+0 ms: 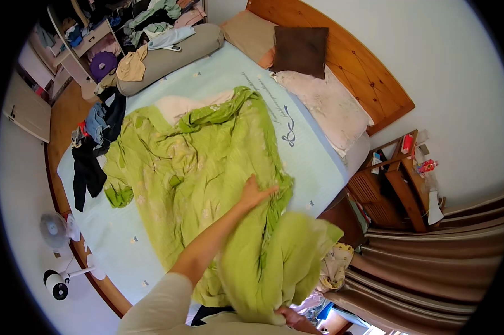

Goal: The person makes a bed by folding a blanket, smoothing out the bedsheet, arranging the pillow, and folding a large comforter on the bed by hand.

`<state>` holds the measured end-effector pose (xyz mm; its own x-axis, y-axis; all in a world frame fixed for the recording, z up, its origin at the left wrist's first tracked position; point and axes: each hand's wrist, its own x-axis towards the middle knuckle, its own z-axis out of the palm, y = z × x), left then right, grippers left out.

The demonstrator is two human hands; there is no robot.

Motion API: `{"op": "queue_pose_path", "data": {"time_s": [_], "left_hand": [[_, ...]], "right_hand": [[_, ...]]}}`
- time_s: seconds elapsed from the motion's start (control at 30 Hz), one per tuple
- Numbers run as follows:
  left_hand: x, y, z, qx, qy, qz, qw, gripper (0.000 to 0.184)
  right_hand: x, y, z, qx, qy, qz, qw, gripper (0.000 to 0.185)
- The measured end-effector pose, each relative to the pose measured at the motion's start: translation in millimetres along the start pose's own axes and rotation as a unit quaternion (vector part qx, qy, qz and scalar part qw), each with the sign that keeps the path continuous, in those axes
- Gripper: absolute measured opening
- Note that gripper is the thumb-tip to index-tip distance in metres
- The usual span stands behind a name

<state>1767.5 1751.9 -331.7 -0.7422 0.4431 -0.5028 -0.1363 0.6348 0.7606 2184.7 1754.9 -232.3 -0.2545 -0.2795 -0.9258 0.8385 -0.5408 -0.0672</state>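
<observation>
A green quilt with pale floral patches lies rumpled over the bed, its pale underside folded out near the top. My left hand reaches across it and rests on the fabric, thumb apart from the fingers. Low in the view, by my body, my right hand is closed on the quilt's near edge. Between the two hands the quilt bulges up and droops over the bedside, slightly blurred. Under it is a light blue bed sheet with dark lettering and a bow print.
Pillows, including a dark brown cushion, lean by the wooden headboard. A grey bolster and dark clothes lie along the far side. A wooden nightstand and brown curtains are right; a white fan is left.
</observation>
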Motion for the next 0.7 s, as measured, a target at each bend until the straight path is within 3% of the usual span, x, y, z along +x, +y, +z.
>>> {"op": "queue_pose_path", "data": {"time_s": [0.07,0.17,0.27,0.33,0.4,0.47,0.53,0.6,0.63,0.67,0.7], "left_hand": [[6.1,19.4,32.4,0.124,-0.065,-0.076,0.987,0.111],[-45.1,51.1,70.0,0.392,-0.076,0.046,0.916,0.093],[-12.8,-32.9,158.5,0.587,0.031,0.127,0.799,0.069],[-6.5,-53.5,134.5,0.531,0.034,0.076,0.843,0.054],[24.9,-97.7,108.9,0.544,0.149,0.001,0.826,0.05],[21.8,-84.1,35.1,0.592,0.162,-0.06,0.787,0.038],[11.0,-74.4,-54.8,0.464,0.028,-0.079,0.882,0.025],[-18.3,-69.6,-133.3,0.381,-0.032,-0.045,0.923,0.019],[-29.3,-98.2,-159.5,0.12,0.013,-0.066,0.99,0.02],[-40.7,-122.7,-184.5,-0.15,0.059,-0.077,0.984,0.022],[-78.5,-129.7,-207.1,-0.294,0.078,-0.043,0.952,0.028]], "right_hand": [[-13.8,33.3,-2.0,-0.014,-0.025,0.001,1.0,0.042],[-25.4,65.6,-4.3,-0.03,-0.039,-0.014,0.999,0.044],[-28.1,84.9,-9.0,-0.036,-0.044,-0.031,0.998,0.045],[-32.5,94.2,-19.7,-0.038,-0.046,-0.044,0.997,0.046],[-35.9,103.2,-35.8,-0.041,-0.045,-0.064,0.996,0.047],[-37.4,114.2,-54.3,-0.043,-0.048,-0.093,0.994,0.048],[-23.6,128.3,-81.3,-0.055,-0.049,-0.148,0.986,0.048],[13.8,157.6,-121.4,-0.054,-0.064,-0.221,0.972,0.049],[-9.8,126.0,-97.4,0.014,-0.077,-0.197,0.977,0.054],[-38.8,87.1,-65.7,0.083,-0.087,-0.173,0.978,0.058],[-34.4,90.1,-75.8,0.126,-0.078,-0.167,0.975,0.06]]}}
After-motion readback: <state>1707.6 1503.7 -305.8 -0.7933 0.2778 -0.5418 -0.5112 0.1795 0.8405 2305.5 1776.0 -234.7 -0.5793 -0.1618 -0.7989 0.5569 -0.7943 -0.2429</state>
